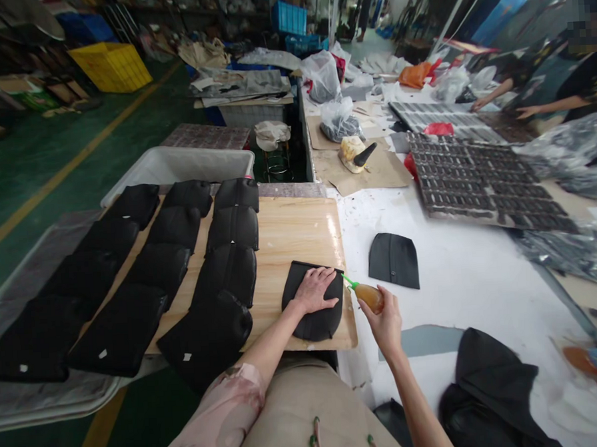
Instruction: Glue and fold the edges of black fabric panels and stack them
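My left hand (316, 289) lies flat, fingers spread, on a black fabric piece (311, 319) at the near right corner of a wooden board (292, 234). My right hand (383, 319) grips a small amber glue bottle (368, 295) whose green nozzle points at the right edge of that piece. Another black piece (393, 260) lies alone on the white table (456, 275) just right of the board.
Three overlapping rows of black pieces (180, 256) cover the board's left part. A white bin (180, 166) stands behind it. Dark moulded trays (481, 177) lie at the far right, where another person's hands (502, 103) work. Black cloth (492, 387) is heaped near right.
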Motion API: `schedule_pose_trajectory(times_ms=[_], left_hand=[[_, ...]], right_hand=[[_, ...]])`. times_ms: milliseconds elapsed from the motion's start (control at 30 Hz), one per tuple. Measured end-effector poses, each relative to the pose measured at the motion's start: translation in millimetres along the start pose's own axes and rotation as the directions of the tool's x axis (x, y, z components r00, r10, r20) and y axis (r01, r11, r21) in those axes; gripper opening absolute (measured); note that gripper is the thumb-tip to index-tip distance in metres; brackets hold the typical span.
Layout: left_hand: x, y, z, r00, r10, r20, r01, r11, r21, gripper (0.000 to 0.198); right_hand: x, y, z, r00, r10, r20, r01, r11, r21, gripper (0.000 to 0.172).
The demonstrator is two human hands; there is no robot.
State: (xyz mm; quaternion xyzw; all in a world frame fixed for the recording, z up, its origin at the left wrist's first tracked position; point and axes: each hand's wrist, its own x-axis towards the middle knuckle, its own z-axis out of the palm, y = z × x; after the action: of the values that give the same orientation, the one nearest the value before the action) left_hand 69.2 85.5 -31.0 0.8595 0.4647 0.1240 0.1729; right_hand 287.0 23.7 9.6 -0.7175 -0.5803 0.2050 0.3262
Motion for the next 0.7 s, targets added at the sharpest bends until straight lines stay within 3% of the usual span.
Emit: schedule_pose_trajectory(times_ms=[700], left_hand=[[0.1,-1.0,1.4,1.0,0.003,-0.008,-0.003,1.0,0.023,0.072]], right_hand=[[14.6,8.3,3.1,0.959,-0.282,0.012,0.281,0.949,-0.14,0.048]])
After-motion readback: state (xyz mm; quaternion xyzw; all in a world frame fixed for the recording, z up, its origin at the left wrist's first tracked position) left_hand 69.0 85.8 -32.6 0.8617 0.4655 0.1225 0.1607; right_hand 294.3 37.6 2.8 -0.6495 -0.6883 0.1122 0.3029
